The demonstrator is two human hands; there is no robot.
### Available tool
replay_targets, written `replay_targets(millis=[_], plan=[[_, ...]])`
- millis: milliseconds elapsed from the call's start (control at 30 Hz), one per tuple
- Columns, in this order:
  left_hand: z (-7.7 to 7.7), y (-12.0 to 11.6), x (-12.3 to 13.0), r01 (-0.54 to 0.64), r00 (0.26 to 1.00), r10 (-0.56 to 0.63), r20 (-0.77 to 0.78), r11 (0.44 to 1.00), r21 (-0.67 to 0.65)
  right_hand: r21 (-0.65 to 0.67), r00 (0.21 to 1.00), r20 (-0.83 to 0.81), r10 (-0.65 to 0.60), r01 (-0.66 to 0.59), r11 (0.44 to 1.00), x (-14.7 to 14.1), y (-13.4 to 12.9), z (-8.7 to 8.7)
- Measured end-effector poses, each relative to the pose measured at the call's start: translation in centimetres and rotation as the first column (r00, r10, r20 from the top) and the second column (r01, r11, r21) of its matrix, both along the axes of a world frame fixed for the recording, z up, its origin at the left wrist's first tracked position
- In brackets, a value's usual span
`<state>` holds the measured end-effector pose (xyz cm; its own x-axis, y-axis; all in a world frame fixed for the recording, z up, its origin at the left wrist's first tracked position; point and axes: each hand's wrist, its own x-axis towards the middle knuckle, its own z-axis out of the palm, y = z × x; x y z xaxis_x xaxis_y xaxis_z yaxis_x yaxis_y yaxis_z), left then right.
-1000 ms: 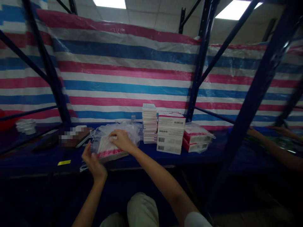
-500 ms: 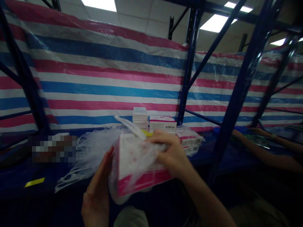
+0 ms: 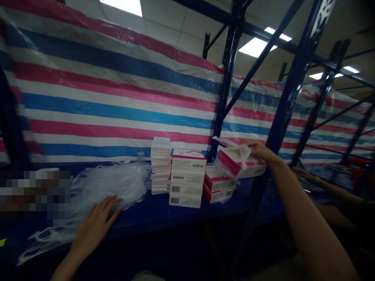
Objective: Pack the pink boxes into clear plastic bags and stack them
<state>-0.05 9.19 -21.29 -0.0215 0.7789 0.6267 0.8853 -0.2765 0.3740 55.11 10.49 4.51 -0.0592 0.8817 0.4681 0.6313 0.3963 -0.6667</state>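
My right hand grips the gathered top of a clear plastic bag with a pink and white box in it, held just above other bagged pink and white boxes beside the rack post. My left hand lies flat, fingers spread, at the near edge of a heap of clear plastic bags. Between the hands stand a tall stack of thin white packs and a stack of larger white and pink boxes.
Blue rack posts and a slanted brace rise at the right. Striped sheeting hangs behind the blue shelf. Another person's arm reaches in at the far right. A small clear bottle stands behind the bags.
The bagged box has moved right in my right hand, over the other bagged boxes. My left hand has left it and come down at the plastic bags. The view has shifted right.
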Motion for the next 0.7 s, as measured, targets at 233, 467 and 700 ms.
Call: replay_targets(millis=[233, 467, 700], plan=[[0.6, -1.4, 1.4, -0.101, 0.991, 0.092, -0.097, 0.990, -0.096, -0.217, 0.983, -0.128, 0.133, -0.158, 0.963, -2.4, 5.3, -5.8], [1.3, -1.6, 1.5, -0.092, 0.996, 0.092, 0.008, 0.993, -0.071, -0.094, 0.992, 0.109, 0.064, -0.054, 0.994, -2.2, 7.3, -5.9], [3.5, -1.8, 0.0, -0.199, 0.978, 0.196, -0.074, 0.979, -0.049, 0.262, 0.966, 0.234, -0.110, 0.046, 0.964, -0.6, 5.9, -6.7]])
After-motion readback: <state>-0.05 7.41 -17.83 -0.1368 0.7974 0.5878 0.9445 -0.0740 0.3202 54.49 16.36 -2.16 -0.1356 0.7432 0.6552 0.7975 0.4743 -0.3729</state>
